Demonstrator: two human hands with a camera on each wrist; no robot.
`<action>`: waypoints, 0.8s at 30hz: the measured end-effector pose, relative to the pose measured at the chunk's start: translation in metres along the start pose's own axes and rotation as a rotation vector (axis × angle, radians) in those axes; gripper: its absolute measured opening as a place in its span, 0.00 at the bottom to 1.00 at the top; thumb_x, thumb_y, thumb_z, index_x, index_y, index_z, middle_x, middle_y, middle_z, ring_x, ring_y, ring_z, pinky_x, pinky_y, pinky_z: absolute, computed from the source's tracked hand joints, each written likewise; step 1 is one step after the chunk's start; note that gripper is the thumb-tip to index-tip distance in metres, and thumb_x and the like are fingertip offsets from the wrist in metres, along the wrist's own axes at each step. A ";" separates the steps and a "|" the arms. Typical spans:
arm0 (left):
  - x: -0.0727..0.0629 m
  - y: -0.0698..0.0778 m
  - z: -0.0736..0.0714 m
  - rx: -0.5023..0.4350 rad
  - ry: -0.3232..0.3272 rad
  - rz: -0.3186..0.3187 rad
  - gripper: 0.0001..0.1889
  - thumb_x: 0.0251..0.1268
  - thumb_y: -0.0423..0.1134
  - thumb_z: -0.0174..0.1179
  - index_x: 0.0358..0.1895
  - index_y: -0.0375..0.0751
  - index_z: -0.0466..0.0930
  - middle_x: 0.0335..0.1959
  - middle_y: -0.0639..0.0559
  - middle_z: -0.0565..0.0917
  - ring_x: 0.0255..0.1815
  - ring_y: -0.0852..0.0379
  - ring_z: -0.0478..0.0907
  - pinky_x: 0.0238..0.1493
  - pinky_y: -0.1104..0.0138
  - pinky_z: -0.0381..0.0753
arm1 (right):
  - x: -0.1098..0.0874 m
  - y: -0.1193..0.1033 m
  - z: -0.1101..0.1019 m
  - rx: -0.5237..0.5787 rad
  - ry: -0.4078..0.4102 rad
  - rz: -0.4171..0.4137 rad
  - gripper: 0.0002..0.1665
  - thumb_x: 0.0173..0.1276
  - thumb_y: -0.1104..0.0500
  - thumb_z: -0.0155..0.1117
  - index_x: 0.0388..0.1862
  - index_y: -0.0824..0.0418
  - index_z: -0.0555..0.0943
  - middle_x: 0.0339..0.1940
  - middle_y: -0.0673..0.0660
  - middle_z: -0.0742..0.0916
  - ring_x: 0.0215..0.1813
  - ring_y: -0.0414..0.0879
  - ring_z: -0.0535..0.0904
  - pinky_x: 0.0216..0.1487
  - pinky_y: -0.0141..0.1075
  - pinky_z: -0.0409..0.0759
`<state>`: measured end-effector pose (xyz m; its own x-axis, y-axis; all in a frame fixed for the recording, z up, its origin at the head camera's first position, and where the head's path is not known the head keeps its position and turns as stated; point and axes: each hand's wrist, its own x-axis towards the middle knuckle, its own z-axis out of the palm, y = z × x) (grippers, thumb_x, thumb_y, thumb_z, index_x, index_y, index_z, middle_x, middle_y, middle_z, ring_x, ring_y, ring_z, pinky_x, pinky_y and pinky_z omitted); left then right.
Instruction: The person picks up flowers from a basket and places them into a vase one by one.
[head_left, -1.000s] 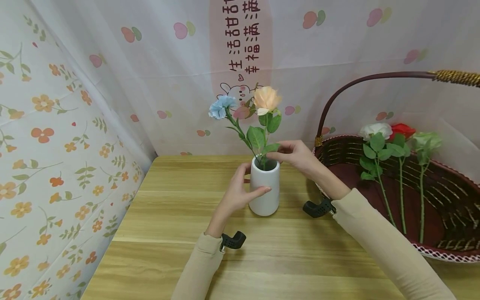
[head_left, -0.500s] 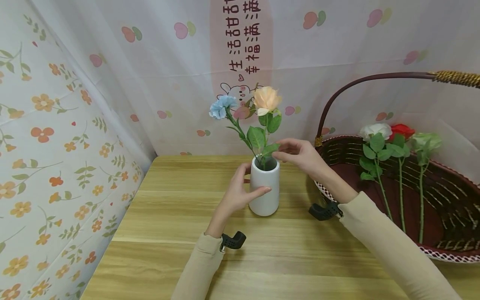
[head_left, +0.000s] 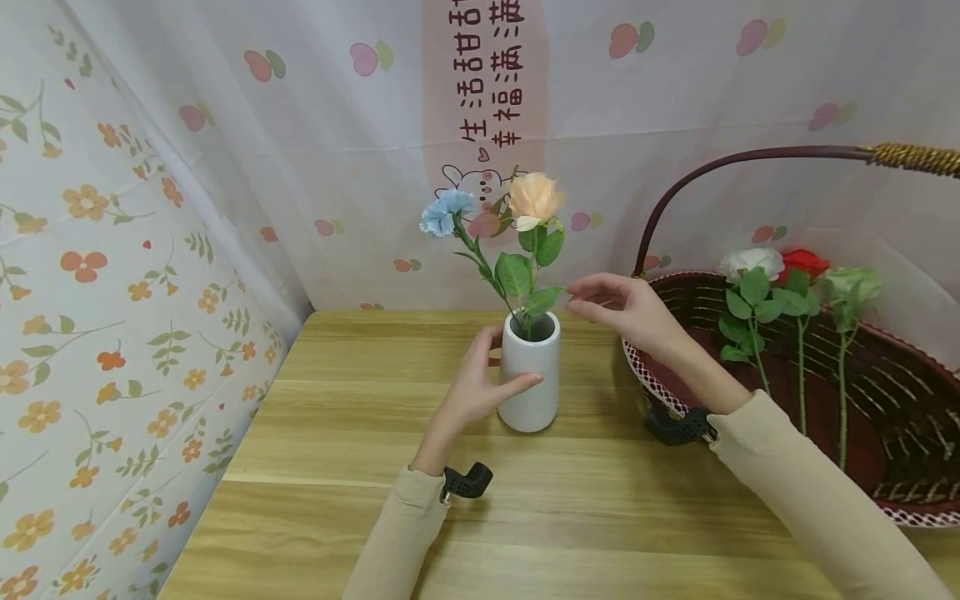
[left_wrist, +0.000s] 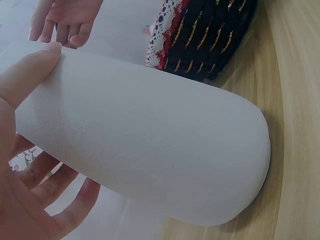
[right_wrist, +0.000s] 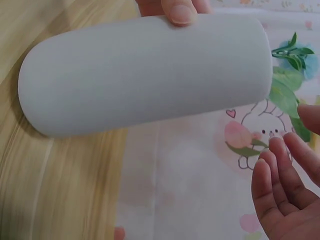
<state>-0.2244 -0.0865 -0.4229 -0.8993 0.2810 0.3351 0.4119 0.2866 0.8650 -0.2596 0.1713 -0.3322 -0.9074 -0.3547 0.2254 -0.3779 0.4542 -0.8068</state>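
A white vase [head_left: 529, 392] stands upright on the wooden table, holding a blue carnation [head_left: 447, 213] and a peach rose [head_left: 535, 200]. My left hand [head_left: 477, 379] grips the vase from its left side, thumb across the front and fingers behind, as the left wrist view also shows on the vase wall [left_wrist: 150, 135]. To the right of the rose's leaves, my right hand [head_left: 630, 312] is in the air with relaxed fingers and holds nothing. In the right wrist view those fingers [right_wrist: 280, 180] are apart from the vase [right_wrist: 145, 75].
A dark woven basket [head_left: 922, 350] with a tall handle stands at the right. Inside lie a white rose [head_left: 752, 263], a red rose [head_left: 804, 262] and a pale green rose [head_left: 855, 287]. Patterned curtains hang behind the table [head_left: 337, 467] and along its left side.
My right hand has let go near the peach rose's stem and moved right, away from the vase, towards the basket. The left hand and vase have stayed in place.
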 end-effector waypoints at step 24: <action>0.000 0.000 0.000 0.008 -0.005 -0.011 0.40 0.57 0.47 0.76 0.70 0.44 0.64 0.63 0.52 0.72 0.64 0.53 0.69 0.61 0.56 0.75 | -0.025 0.012 -0.059 -0.010 0.117 0.025 0.20 0.75 0.51 0.64 0.59 0.61 0.81 0.52 0.50 0.86 0.46 0.41 0.82 0.44 0.27 0.80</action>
<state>-0.2242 -0.0864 -0.4232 -0.9031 0.2827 0.3233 0.4029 0.2971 0.8657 -0.2523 0.2333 -0.3150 -0.9316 -0.2457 0.2679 -0.3561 0.4698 -0.8078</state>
